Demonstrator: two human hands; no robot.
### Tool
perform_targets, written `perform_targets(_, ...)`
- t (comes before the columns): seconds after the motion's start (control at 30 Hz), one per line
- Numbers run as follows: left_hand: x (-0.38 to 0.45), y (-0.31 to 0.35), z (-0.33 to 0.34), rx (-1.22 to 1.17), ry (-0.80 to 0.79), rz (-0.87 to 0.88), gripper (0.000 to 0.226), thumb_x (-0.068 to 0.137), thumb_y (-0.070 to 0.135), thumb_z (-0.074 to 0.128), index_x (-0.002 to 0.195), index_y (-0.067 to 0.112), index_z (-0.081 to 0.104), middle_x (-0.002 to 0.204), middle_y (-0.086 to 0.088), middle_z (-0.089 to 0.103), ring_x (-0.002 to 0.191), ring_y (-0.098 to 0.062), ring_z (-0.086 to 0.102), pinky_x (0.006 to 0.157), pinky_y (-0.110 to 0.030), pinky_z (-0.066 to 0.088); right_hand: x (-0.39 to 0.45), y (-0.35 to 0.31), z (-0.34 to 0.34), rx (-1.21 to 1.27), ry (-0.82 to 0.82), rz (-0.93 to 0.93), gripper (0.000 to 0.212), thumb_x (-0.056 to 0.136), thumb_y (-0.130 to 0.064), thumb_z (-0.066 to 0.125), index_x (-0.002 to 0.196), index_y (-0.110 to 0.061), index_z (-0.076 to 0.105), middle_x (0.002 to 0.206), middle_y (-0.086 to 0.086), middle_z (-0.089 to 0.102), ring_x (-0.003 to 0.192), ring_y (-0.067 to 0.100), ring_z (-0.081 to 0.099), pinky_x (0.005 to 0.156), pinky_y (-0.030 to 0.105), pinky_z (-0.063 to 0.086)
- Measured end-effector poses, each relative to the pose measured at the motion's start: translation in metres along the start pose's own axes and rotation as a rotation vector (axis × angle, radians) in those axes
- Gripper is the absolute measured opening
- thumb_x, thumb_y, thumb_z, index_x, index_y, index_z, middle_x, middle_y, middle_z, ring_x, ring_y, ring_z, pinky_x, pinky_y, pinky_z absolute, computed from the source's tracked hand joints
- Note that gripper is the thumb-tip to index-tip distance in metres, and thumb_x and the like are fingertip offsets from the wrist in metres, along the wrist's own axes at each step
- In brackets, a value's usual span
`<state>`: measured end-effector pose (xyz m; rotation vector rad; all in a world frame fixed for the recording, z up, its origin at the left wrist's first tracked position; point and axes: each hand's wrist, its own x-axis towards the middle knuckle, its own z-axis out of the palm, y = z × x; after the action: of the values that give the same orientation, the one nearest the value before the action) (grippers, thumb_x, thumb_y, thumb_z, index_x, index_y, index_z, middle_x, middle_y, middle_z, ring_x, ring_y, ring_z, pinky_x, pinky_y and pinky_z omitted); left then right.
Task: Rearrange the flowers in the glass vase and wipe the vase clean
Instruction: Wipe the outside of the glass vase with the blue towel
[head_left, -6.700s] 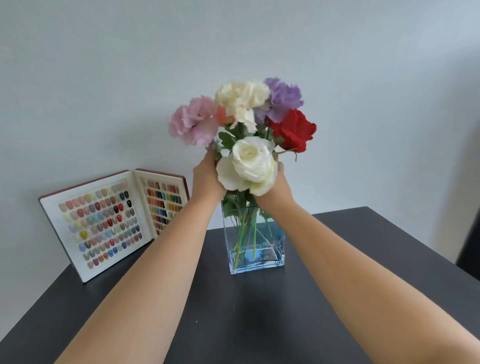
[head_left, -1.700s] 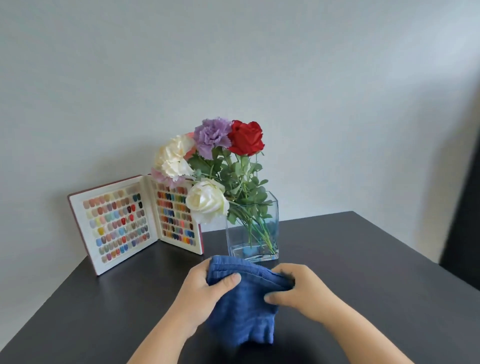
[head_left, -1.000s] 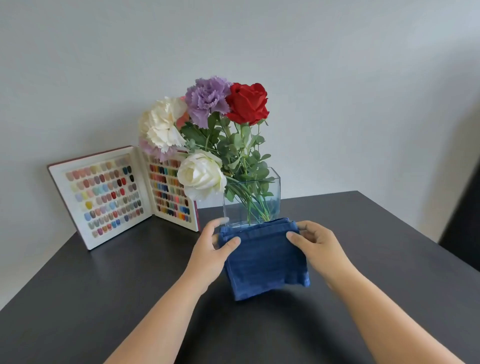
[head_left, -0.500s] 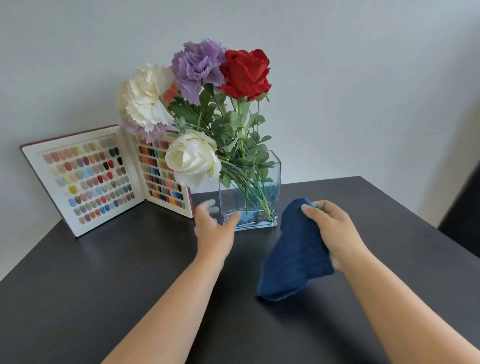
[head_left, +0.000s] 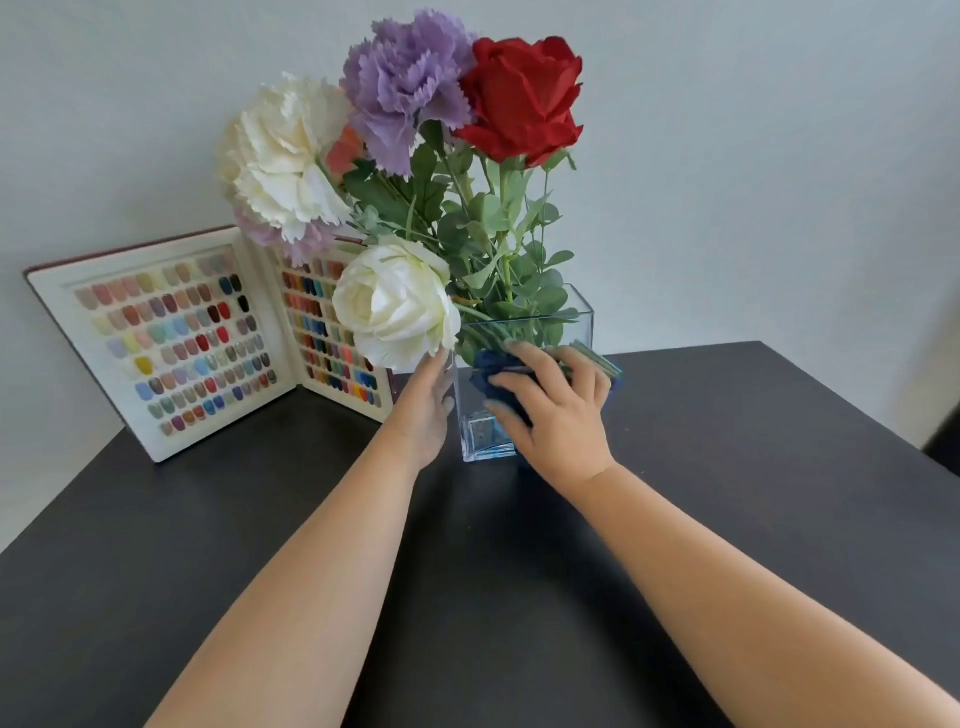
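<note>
Behind vase (head_left: 483, 436): swatch book (head_left: 208, 338). Left hand (head_left: 423, 410) flat steadying; right hand (head_left: 556, 410) presses cloth (head_left: 491, 371).

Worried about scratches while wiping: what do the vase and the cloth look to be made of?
The vase looks like clear, glossy glass: stems and water show through its walls. The cloth, pressed against it by the right hand, looks like soft dark-blue woven fabric, bunched in folds; probably cotton or microfibre.

both arms outstretched; left grip (head_left: 423, 410) flat, right grip (head_left: 556, 410) pressing.
</note>
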<state>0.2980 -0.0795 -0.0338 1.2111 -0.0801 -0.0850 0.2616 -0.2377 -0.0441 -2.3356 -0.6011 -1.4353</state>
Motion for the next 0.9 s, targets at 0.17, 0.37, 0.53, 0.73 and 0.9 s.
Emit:
perform_targets(0.17,0.001,-0.021,-0.011,-0.03,-0.031,0.002,0.071,0.092,0.066,0.029,0.151,0.026,0.033,0.156,0.003,0.035,0.145,-0.015,0.027,0.121,-0.047,0.011,-0.029,0.007,0.013,-0.237,-0.164,-0.054,0.048,0.076,-0.032,0.063,0.124,-0.028,0.065,0.134,0.01,0.038,0.104,0.038,0.05,0.082,0.049,0.042)
perform_targets(0.37,0.002,-0.026,-0.019,-0.01,-0.077,0.02,0.113,0.054,0.086,0.062,0.148,0.028,0.039,0.153,0.003,0.041,0.143,-0.016,0.032,0.12,-0.048,0.014,-0.015,0.01,-0.004,-0.081,-0.267,-0.179,0.046,0.071,0.002,0.07,0.115,-0.011,0.07,0.103,0.024,0.064,0.076,0.04,0.057,0.065,0.048,0.052)
perform_targets(0.53,0.006,-0.035,-0.03,0.016,-0.118,0.061,0.112,0.055,0.083,0.066,0.149,0.027,0.038,0.153,0.001,0.04,0.143,-0.017,0.033,0.12,-0.051,0.013,0.022,0.016,-0.013,-0.065,-0.077,-0.126,0.043,0.074,0.004,0.063,0.116,-0.007,0.07,0.1,0.026,0.063,0.077,0.041,0.057,0.068,0.045,0.05)
perform_targets(0.73,0.0,-0.033,-0.029,0.004,-0.148,0.067,0.105,0.064,0.08,0.062,0.149,0.022,0.037,0.154,-0.005,0.039,0.145,-0.022,0.029,0.12,-0.052,0.01,-0.007,-0.005,0.011,-0.169,-0.282,-0.309,0.038,0.075,-0.003,0.062,0.109,-0.019,0.072,0.105,0.015,0.067,0.079,0.036,0.057,0.065,0.041,0.043)
perform_targets(0.9,0.003,-0.033,-0.03,0.019,-0.067,0.017,0.074,0.084,0.06,0.038,0.149,0.025,0.037,0.154,0.002,0.039,0.142,-0.016,0.033,0.12,-0.049,0.012,-0.018,0.02,-0.007,-0.194,-0.479,-0.399,0.03,0.075,-0.008,0.065,0.102,-0.017,0.073,0.109,0.018,0.064,0.084,0.039,0.058,0.067,0.045,0.046)
